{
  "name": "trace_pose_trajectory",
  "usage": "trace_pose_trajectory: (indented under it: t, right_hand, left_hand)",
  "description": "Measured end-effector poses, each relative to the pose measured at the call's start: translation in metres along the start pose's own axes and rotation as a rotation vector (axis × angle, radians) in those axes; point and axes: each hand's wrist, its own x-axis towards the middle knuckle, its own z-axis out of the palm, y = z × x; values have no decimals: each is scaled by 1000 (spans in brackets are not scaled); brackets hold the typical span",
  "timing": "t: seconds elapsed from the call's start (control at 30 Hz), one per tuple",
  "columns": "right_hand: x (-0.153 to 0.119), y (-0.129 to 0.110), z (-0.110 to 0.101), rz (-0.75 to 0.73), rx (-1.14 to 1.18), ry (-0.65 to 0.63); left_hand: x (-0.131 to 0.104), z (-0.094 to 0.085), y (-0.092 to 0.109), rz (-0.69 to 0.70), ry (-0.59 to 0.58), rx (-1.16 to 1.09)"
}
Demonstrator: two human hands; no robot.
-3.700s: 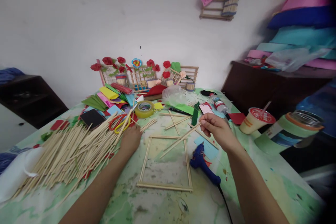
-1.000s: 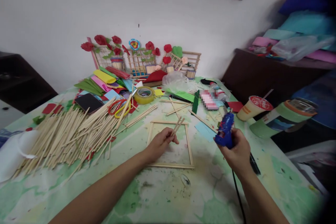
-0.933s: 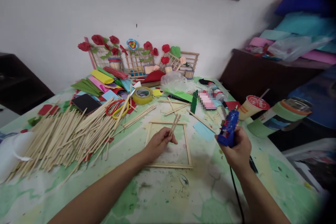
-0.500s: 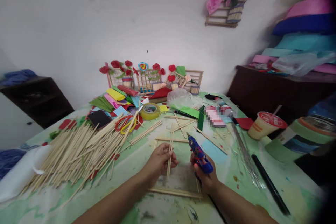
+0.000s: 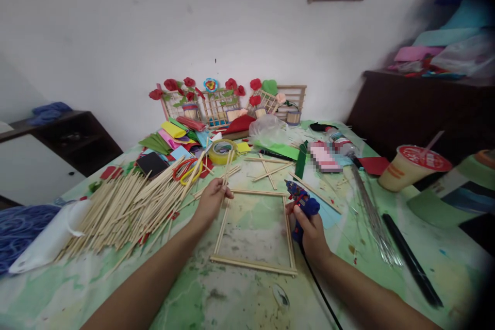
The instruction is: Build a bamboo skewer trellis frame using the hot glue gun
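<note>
Head: glue gun (image 5: pixel 309 206) wrapped by right fingers (image 5: pixel 303 218).

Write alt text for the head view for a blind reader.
A person's left hand holds thin wooden sticks and the right hand a blue glue gun, at opposite sides of a four-sided stick frame on a patterned table. A large pile of loose sticks lies to the left; red craft flowers stand near the wall behind.
</note>
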Motion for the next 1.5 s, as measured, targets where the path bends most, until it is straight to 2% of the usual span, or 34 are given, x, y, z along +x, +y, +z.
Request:
trace_pose_trajectory:
  t: [0.13,0.3,0.43,0.53,0.63,0.73,0.8,0.9,1.0,1.1,1.23,1.4,1.5]
  right_hand:
    - [-1,-6,4,138,54,25]
    - [-1,-5,3,154,55,8]
    - [-1,-4,2,133,58,19]
    - [0,-3,2,66,7,20]
    - [1,1,1,89,10,20]
    - [3,5,-1,78,36,16]
    - [4,7,-2,30,31,16]
    - [4,6,-1,2,28,11]
    - [1,3,2,29,31,-11]
    - [-2,1,5,66,32,-30]
    - [-3,-1,5,24,28,-48]
    - [-5,0,1,-81,-23,-118]
    - [-6,2,-1,-122,-54,-150]
  left_hand:
    - [7,-7,-4,-43,8,23]
    - [7,-5,-10,-91,-75,-50]
    - [9,-7,-12,-47,-69,80]
    - [10,-10,-10,111,-31,361]
    - [11,-13,-9,295,-47,766]
    - [13,-15,-9,295,-153,989]
    - [14,-15,-11,280,-231,1059]
    - [16,-16,-14,315,-340,1031]
    - [19,-16,-17,356,-377,926]
    - [23,-15,-20,374,-337,835]
    - [23,-14,-19,375,-308,785]
    - [9,-7,-8,351,-175,791]
    - [-3,1,0,340,-207,625]
